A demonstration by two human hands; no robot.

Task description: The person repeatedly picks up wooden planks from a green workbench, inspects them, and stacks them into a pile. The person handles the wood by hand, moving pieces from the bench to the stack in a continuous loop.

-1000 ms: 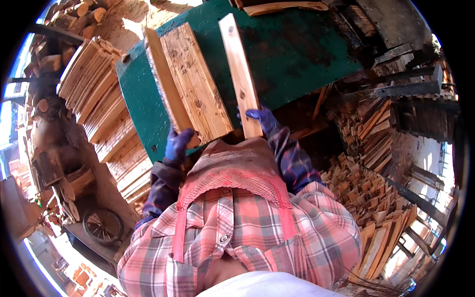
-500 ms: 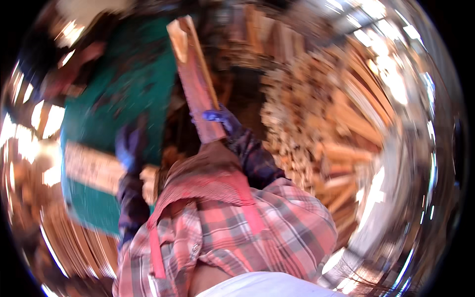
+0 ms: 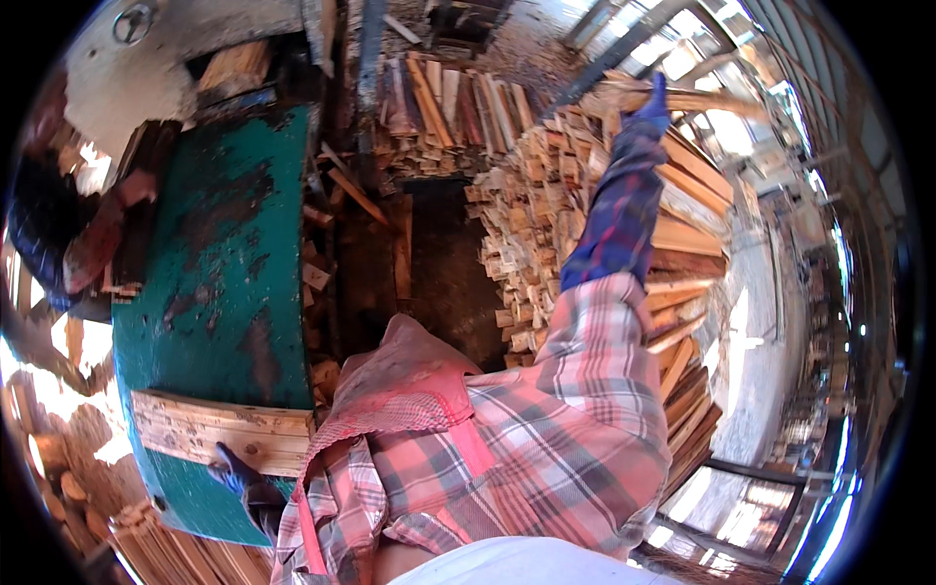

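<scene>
Below, left hand (image 3: pixel 234 475), blue-gloved, resting on pale wooden board (image 3: pixel 219 437) lying flat across near end of green table (image 3: pixel 219 263); fingers closed or open cannot be told. Right hand (image 3: pixel 651 105), raised over stacked-timber pile (image 3: pixel 556 214) right of table, gripping wooden strip (image 3: pixel 717 100).

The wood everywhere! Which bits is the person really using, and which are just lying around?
In use:
- wooden plank on the green table, under the gloved left hand
- tall stack of cut boards, where the gloved right hand reaches, seemingly at a board

Lying about:
- scraps on the floor beside the table
- leaning boards at the back
- another person's sleeve at far left
</scene>
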